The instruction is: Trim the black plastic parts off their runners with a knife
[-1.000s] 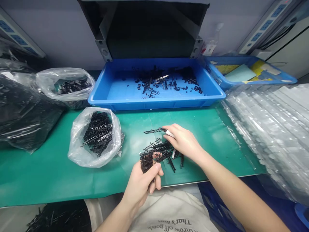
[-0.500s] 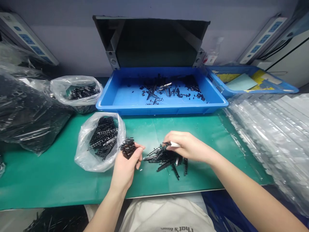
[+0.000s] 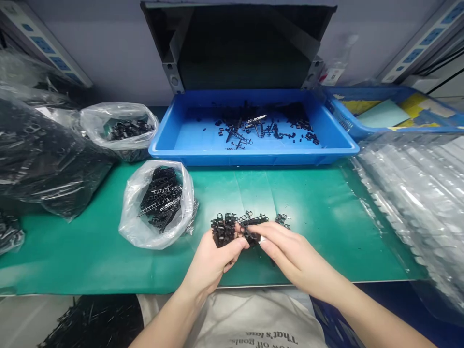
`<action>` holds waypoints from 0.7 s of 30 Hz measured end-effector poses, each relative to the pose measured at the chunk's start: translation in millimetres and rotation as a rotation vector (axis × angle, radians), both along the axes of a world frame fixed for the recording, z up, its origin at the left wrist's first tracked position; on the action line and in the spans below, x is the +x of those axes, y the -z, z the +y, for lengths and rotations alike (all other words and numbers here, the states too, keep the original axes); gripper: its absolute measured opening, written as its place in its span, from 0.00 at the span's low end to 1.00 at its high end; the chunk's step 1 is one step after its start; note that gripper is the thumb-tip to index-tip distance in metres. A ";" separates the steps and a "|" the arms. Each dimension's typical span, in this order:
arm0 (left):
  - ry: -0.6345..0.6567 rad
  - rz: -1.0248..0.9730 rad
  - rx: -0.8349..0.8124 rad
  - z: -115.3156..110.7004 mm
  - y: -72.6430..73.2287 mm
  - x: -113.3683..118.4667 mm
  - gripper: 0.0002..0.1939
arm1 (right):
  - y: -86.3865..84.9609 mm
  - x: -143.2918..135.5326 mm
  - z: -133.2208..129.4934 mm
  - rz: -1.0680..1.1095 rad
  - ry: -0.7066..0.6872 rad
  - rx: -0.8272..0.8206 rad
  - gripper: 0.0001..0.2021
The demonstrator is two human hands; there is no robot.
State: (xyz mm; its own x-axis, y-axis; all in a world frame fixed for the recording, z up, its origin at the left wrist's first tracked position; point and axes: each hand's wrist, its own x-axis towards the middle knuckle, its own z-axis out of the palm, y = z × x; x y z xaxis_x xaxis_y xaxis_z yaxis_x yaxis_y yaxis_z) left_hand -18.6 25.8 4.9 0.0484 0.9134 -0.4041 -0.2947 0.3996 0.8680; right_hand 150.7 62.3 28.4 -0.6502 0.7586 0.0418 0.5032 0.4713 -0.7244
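A left hand (image 3: 219, 258) closes around a bundle of black plastic parts (image 3: 224, 229) above a green surface (image 3: 90, 251), as the right hand (image 3: 286, 246), fingers partly curled, reaches to a loose black pile (image 3: 253, 224) just beside it, pinching a small white item (image 3: 262, 239).

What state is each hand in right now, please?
Left hand: closed, holding a bunch of black parts.
Right hand: fingers at the black pile beside them; whether its grip is closed on anything cannot be told.
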 end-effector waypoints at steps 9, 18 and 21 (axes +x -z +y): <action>-0.004 0.142 0.042 -4.7 5.6 1.8 0.10 | 4.5 -1.0 -11.8 -0.036 -0.007 0.231 0.15; 0.008 0.312 0.049 -7.4 8.3 3.8 0.08 | 9.0 -4.7 -18.2 -0.056 0.041 0.270 0.15; 0.008 0.358 0.077 -7.1 5.2 5.5 0.07 | 10.7 -6.1 -22.1 -0.052 0.081 0.285 0.16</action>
State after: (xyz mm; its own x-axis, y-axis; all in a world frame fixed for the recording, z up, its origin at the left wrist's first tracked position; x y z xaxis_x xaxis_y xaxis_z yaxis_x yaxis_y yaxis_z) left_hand -13.1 18.7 -0.2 -0.0767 0.9420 -0.3267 0.0361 0.3301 0.9433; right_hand 144.5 40.1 17.7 -0.5950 0.7705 0.2287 0.5806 0.6088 -0.5406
